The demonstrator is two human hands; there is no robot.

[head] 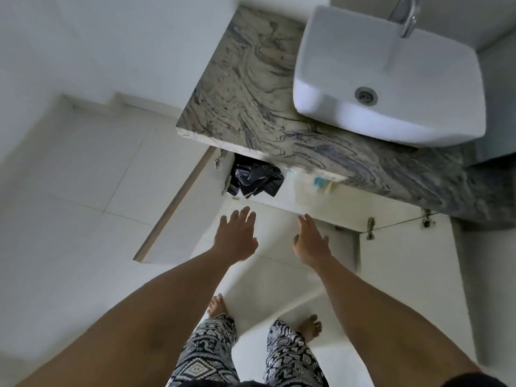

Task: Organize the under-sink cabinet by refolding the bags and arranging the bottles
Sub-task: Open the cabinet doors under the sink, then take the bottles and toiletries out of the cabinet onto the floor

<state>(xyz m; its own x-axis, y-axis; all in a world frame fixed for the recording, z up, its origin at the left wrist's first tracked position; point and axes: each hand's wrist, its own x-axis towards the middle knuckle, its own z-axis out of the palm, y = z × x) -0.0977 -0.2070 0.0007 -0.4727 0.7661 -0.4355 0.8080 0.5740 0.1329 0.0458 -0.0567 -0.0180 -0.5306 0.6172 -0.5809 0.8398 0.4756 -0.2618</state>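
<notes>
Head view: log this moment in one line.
left hand: open, empty | right hand: open, empty | black plastic bag: crumpled in cabinet

Place: a home bathroom, the one I stand in.
Landmark: white ceramic basin [335, 113], with a round drain [365, 95] in its bottom.
Behind the basin: chrome tap [407, 18].
Under the basin and to its left: veined stone desk [245, 88] carrying it.
Below the basin: white cabinet [279, 201], door [178, 219] swung open, metal hinges [370, 227] showing, crumpled black bag [255, 178] inside.
Far below the basin: large white floor tiles [83, 191], my bare feet [217, 304], patterned trousers [206, 350].
</notes>
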